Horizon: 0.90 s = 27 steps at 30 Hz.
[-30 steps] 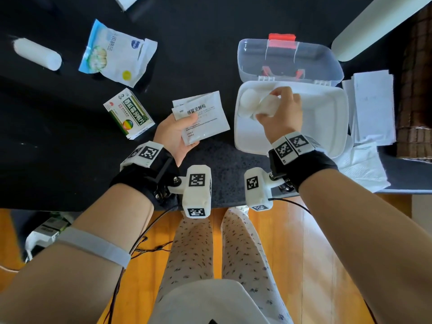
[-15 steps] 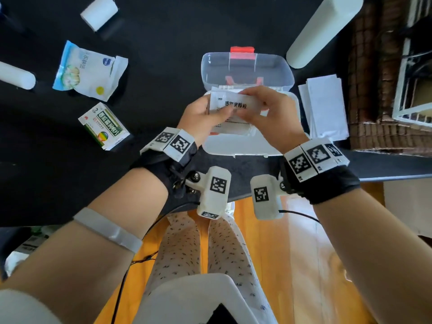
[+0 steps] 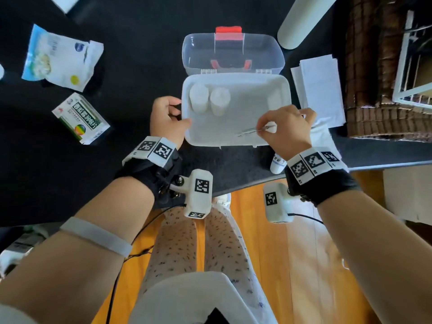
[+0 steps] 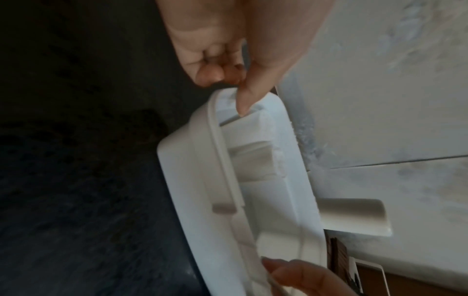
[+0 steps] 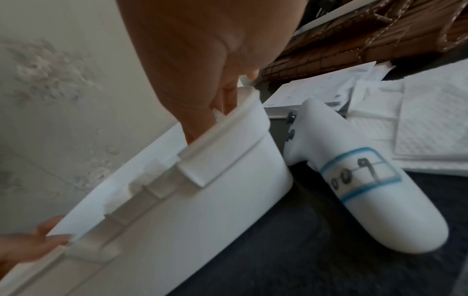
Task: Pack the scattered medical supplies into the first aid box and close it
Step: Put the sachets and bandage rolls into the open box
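The white first aid box (image 3: 233, 77) lies open on the black table, its clear lid (image 3: 233, 54) with a red latch tipped back. Two white gauze rolls (image 3: 198, 98) lie inside at the left, also seen in the left wrist view (image 4: 253, 164). My left hand (image 3: 180, 113) grips the box's left rim (image 4: 182, 170), thumb over the edge. My right hand (image 3: 266, 127) pinches the white sachets (image 3: 249, 131), which stand on edge inside the box by its near wall (image 5: 228, 190). A green-and-white medicine carton (image 3: 80, 119) and a blue-and-white pouch (image 3: 60, 57) lie on the table to the left.
A white bottle with a blue label (image 5: 354, 170) lies against the box's near right corner. White papers (image 3: 320, 90) and a brown wicker basket (image 3: 374, 66) are to the right. A white cylinder (image 3: 304, 17) lies at the back right. The table edge runs just below my wrists.
Both hands held the sachets above the box; now my right hand has lowered them inside, and my left hand has let go and taken the box's left rim.
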{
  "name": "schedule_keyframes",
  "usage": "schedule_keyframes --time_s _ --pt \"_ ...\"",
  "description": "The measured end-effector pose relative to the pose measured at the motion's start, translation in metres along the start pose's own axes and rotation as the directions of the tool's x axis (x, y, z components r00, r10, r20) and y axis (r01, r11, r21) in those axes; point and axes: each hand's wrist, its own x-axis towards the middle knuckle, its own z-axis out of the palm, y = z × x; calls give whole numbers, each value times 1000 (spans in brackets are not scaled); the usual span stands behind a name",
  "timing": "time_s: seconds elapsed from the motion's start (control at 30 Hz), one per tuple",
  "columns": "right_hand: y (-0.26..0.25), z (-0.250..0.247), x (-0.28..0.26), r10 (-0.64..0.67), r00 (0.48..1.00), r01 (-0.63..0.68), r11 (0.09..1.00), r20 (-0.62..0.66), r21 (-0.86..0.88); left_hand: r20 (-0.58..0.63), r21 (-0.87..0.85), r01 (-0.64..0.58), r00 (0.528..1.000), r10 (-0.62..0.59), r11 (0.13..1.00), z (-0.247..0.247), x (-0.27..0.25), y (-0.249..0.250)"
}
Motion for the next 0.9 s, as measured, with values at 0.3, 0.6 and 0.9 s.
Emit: schedule_keyframes --time_s 0.3,0.6,0.9 --pt "0 5 9 -4 994 19 990 110 -139 47 -184 157 987 -151 970 1 -3 -3" --pt "-3 -4 4 69 976 -22 974 205 -225 65 -279 202 979 -192 939 1 -1 -4" --pt "-10 -2 -1 89 963 -43 983 253 -180 64 -269 238 971 -229 933 1 -2 -1"
